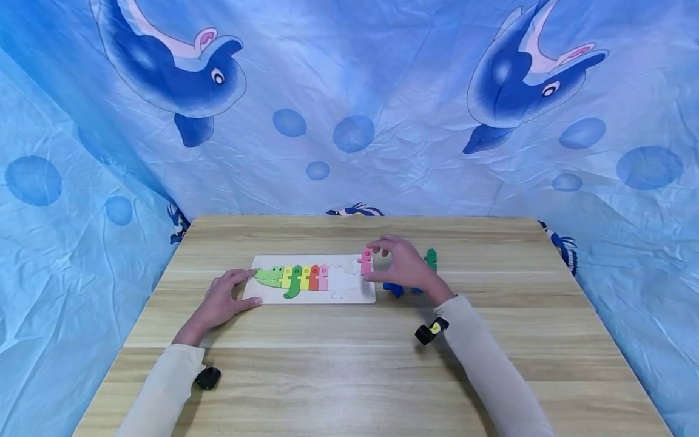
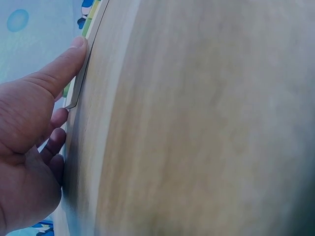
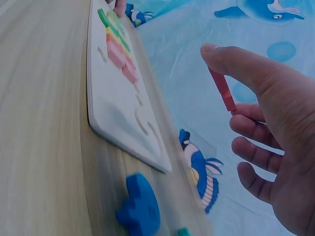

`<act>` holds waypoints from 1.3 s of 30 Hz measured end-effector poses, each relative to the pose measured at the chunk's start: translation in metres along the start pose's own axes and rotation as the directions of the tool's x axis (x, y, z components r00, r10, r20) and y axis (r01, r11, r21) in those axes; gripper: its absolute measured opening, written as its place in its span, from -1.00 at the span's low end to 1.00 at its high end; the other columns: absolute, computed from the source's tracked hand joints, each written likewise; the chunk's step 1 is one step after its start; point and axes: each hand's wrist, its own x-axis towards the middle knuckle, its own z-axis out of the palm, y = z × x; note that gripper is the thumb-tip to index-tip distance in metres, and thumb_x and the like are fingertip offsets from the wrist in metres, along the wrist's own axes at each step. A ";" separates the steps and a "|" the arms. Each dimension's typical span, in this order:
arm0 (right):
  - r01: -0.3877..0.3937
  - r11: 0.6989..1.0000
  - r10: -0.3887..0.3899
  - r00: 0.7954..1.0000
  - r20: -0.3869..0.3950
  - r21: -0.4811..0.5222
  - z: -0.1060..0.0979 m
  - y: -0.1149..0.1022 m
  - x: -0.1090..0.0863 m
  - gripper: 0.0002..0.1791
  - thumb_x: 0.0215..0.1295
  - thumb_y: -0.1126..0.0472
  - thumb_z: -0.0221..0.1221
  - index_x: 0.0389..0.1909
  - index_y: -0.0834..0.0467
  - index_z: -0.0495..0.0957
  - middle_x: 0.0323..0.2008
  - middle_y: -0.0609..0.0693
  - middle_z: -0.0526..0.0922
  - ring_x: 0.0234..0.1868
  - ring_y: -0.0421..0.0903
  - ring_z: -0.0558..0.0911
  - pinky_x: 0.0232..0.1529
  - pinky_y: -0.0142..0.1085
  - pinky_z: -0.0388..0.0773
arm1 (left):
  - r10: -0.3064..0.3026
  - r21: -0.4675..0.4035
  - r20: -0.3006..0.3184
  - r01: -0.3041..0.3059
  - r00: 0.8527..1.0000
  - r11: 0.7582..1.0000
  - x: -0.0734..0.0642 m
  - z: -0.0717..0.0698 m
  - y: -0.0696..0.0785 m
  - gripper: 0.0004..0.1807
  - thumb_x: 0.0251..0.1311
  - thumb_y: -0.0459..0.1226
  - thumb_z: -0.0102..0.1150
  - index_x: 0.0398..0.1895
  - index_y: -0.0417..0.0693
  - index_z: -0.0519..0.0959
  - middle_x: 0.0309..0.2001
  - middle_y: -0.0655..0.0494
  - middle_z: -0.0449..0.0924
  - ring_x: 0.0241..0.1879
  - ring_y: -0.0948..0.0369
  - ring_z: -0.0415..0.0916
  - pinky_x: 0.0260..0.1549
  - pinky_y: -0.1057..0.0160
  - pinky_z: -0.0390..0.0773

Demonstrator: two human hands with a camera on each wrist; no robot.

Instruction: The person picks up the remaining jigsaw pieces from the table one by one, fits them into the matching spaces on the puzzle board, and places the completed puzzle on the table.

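Pale sleeves [image 1: 491, 370] stretched over a wooden table [image 1: 338, 388] in the head view — the right hand [image 1: 403, 262] pinched a pink piece [image 1: 366, 262] above the right end of a crocodile puzzle board [image 1: 349, 296], while the left hand [image 1: 222, 300], fingers spread, touched its left end. Left wrist: the straight thumb met the board's edge. Right wrist: thumb and finger gripped the raised piece — a blue piece [image 3: 140, 206] lay near the board

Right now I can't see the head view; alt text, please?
A person's right hand pinches a pink puzzle piece near the right end of a white board, which holds a half-built crocodile. The left hand touches the board's left end.
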 end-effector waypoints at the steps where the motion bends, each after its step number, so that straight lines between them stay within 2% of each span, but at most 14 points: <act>1: -0.005 1.000 0.005 1.000 0.006 0.009 0.002 -0.001 0.003 -0.23 -0.01 -0.18 0.55 0.21 0.09 0.63 -0.04 0.06 0.67 -0.10 0.00 0.60 -0.15 -0.16 0.55 | 0.002 0.000 -0.002 -0.002 1.000 1.000 0.000 0.000 0.000 -0.11 0.15 0.04 0.48 0.49 -0.10 0.36 0.42 -0.32 0.25 0.30 -0.30 0.16 0.22 -0.34 0.09; 3: -0.022 0.999 0.021 0.999 0.024 0.032 0.006 -0.004 0.008 -0.24 -0.01 -0.15 0.56 0.22 0.08 0.62 -0.02 0.09 0.67 -0.07 0.05 0.60 -0.13 -0.14 0.55 | 0.008 -0.001 -0.007 -0.008 1.000 1.000 0.001 0.001 -0.001 -0.12 0.15 0.03 0.48 0.48 -0.10 0.37 0.42 -0.32 0.26 0.30 -0.30 0.17 0.22 -0.34 0.09; 7: -0.040 0.998 0.037 0.998 0.053 0.055 0.015 -0.007 0.016 -0.23 -0.02 -0.14 0.57 0.23 0.07 0.62 -0.03 0.04 0.64 -0.05 0.07 0.60 -0.12 -0.14 0.55 | 0.013 0.003 -0.008 -0.013 1.000 1.000 0.002 0.003 -0.004 -0.12 0.14 0.03 0.49 0.48 -0.10 0.37 0.41 -0.32 0.27 0.29 -0.29 0.18 0.20 -0.34 0.10; 10: -0.036 0.998 0.033 0.997 0.063 0.050 0.023 -0.007 0.022 -0.22 -0.01 -0.17 0.56 0.24 0.07 0.62 -0.03 -0.02 0.63 -0.07 0.02 0.59 -0.13 -0.16 0.55 | 0.005 0.007 -0.004 -0.005 1.000 1.000 0.002 0.002 -0.004 -0.11 0.14 0.04 0.49 0.48 -0.10 0.37 0.42 -0.32 0.26 0.29 -0.29 0.17 0.19 -0.35 0.10; 17: -0.018 0.997 0.011 0.995 0.096 0.075 0.043 -0.007 0.032 -0.21 -0.01 -0.20 0.55 0.24 0.07 0.62 -0.02 0.00 0.65 -0.05 -0.01 0.59 -0.06 -0.16 0.57 | 0.006 -0.001 0.007 -0.006 1.000 1.000 0.001 0.001 -0.004 -0.09 0.14 0.07 0.47 0.49 -0.13 0.35 0.43 -0.34 0.24 0.32 -0.32 0.14 0.21 -0.37 0.07; 24: -0.042 0.997 0.036 0.994 0.103 0.058 0.062 -0.011 0.037 -0.20 -0.06 -0.21 0.57 0.22 0.03 0.63 -0.08 -0.08 0.62 -0.10 -0.15 0.55 -0.04 -0.24 0.55 | 0.005 -0.002 0.006 -0.005 1.000 1.000 0.002 0.002 -0.005 -0.09 0.15 0.07 0.47 0.49 -0.12 0.36 0.42 -0.33 0.24 0.33 -0.31 0.14 0.24 -0.36 0.04; 39: -0.032 0.999 0.027 0.993 0.119 0.042 0.076 -0.013 0.041 -0.20 -0.04 -0.20 0.56 0.23 0.08 0.62 -0.11 -0.10 0.60 -0.14 -0.17 0.53 -0.06 -0.25 0.53 | 0.009 -0.003 0.002 -0.009 1.000 1.000 0.001 0.001 -0.002 -0.09 0.15 0.07 0.47 0.49 -0.12 0.35 0.42 -0.34 0.25 0.31 -0.31 0.14 0.22 -0.35 0.06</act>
